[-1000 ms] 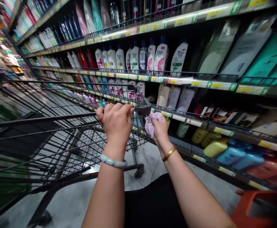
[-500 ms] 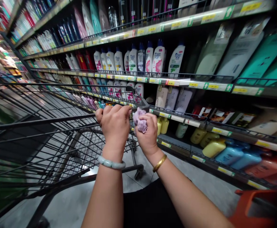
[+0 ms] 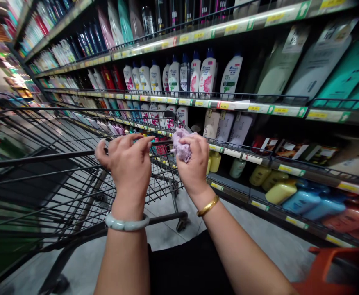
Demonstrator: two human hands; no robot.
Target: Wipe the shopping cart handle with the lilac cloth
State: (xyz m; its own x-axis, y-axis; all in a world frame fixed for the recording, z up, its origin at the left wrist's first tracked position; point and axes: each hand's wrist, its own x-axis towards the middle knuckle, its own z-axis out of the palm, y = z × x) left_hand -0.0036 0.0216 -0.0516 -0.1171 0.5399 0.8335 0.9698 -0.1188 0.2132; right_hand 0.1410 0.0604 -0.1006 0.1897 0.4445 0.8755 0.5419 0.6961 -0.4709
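My left hand (image 3: 127, 164), with a pale jade bangle at its wrist, is at the top rail of the black wire shopping cart (image 3: 44, 157). Its fingers are curled loosely and somewhat apart, and nothing shows between them. Closed round a crumpled light purple cloth (image 3: 182, 146) is my right hand (image 3: 194, 164), with a gold bangle at its wrist. This hand is at the cart's right corner, and the cloth bulges out on its left side.
Shelves of shampoo bottles (image 3: 207, 76) run along the right and ahead. Yellow and blue bottles (image 3: 302, 200) stand on the low shelf at right. An orange plastic object (image 3: 321, 272) is at the lower right. Grey floor tiles (image 3: 265, 233) show below.
My left hand has moved left along the rail, away from the cloth, and its fingers have loosened. My right hand still holds the cloth, more of which now shows.
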